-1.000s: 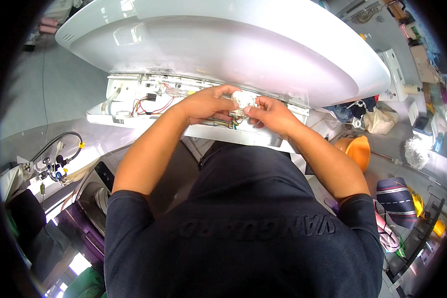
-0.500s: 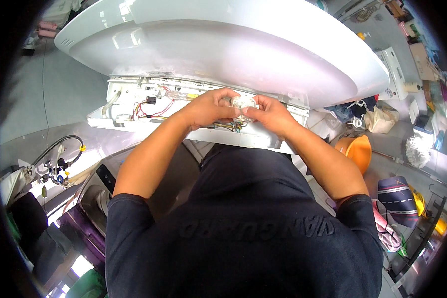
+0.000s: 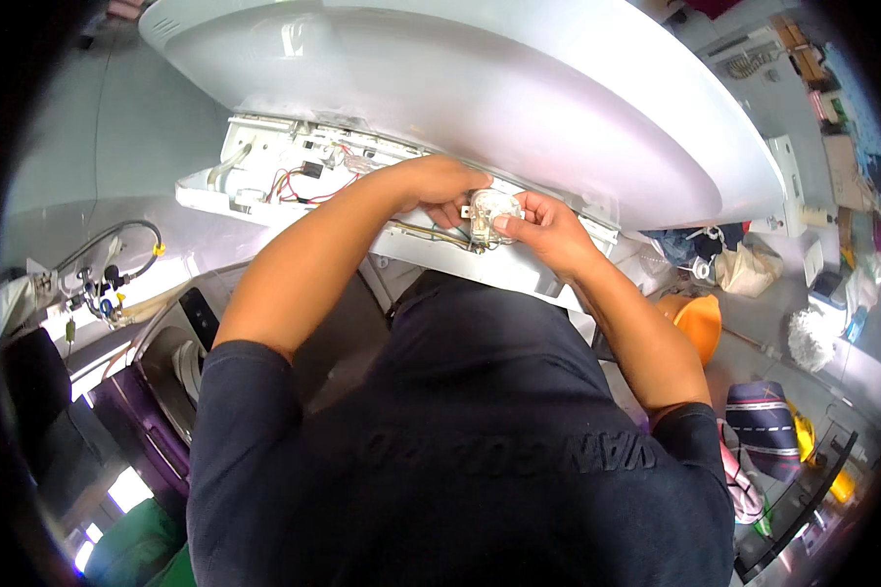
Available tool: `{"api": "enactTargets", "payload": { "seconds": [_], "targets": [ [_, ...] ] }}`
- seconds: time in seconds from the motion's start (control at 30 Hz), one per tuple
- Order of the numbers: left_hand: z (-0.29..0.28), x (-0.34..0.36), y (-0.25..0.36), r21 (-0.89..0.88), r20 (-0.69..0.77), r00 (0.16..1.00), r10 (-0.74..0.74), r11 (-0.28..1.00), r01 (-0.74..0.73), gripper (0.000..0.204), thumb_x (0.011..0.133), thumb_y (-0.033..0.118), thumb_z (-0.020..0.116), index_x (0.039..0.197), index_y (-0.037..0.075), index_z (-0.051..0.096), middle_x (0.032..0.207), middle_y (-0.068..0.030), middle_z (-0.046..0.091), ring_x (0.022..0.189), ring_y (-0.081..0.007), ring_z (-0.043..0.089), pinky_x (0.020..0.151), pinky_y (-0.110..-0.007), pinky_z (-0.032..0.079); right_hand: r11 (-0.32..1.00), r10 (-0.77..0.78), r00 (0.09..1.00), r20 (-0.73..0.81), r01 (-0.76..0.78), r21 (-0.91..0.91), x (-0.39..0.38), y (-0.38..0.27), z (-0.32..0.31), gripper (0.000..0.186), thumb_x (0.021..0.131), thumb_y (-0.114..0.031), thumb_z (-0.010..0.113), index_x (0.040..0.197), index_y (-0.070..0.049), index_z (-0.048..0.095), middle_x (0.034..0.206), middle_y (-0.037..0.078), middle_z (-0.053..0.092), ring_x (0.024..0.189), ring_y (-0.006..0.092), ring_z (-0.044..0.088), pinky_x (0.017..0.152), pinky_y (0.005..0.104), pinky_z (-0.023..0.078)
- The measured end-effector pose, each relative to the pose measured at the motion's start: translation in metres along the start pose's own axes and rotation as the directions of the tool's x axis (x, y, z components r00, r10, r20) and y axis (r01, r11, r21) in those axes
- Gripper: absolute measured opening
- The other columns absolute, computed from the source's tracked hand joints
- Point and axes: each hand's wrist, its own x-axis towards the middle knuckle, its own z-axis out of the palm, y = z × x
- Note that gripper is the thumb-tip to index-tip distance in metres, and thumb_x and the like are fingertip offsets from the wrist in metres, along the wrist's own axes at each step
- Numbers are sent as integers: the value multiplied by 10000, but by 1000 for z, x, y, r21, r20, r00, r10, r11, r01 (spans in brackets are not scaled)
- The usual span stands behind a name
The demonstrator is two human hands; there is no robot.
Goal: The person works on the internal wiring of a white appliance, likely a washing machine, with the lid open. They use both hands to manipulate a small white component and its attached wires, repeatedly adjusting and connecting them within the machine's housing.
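While both sets of fingers are closed on the small clear plastic part (image 3: 489, 210), the grip decides everything. The right hand (image 3: 550, 230) pinches it from the side, thumb across its pale face, and the left hand (image 3: 439, 184) curls over it from above, so the part sits clamped between the two, just against the lower edge of the open white panel (image 3: 294, 181) on the underside of the big white shell (image 3: 460, 88).

Judging from the pose, the part is being worked at its seat in that panel. To do this well, keep the right thumb flat on the face so the part cannot twist, and let the left fingers steady it from above without squeezing; clear plastic of this kind probably cracks under a hard pinch. The yellowish lead (image 3: 431, 233) running along the panel rail just left of the part should stay slack and out from under the fingertips.

Further left in the tray, the red and dark wires (image 3: 308, 181) lie loose and well apart from the hands; the left forearm crosses just below them, so the elbow is best kept low to avoid snagging.

Below, an orange round object (image 3: 700, 323) lies near the right elbow, and a hose with fittings (image 3: 108, 264) hangs off to the left.
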Motion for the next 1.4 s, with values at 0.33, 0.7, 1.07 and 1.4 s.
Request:
{"api": "enactTargets", "payload": {
  "seconds": [0.33,0.7,1.07,1.4],
  "targets": [
    [0,17,12,193,78,992,-99,978,82,469,922,501,613,864,48,718,673,-46,619,558,-149,591,535,-282,518,1000,-11,999,44,10,24,-7,-9,4,271,893,-176,739,1102,-24,659,873,-27,672,705,23,537,649,195,437],
    [4,17,8,127,33,999,-36,991,32,380,873,442,650,694,107,662,555,14,500,460,-96,422,415,-280,303,1000,13,997,81,-13,-12,-7,-11,0,294,918,-152,721,1150,9,640,1015,19,695,877,68,622,817,229,497],
    [8,22,18,272,73,996,-44,962,22,301,840,337,667,680,81,672,577,7,503,470,-102,401,422,-302,285,999,-30,998,59,32,-32,-4,-2,2,327,878,-180,765,1138,-4,674,865,-17,692,709,28,566,657,198,458],
    [11,32,22,278,198,979,-42,960,-15,190,850,247,644,795,78,711,620,6,536,470,-92,437,403,-285,297,1000,-8,999,49,8,-7,-5,-5,2,305,875,-174,768,1116,-10,680,846,-16,694,681,23,562,632,190,449]
  ]
}}
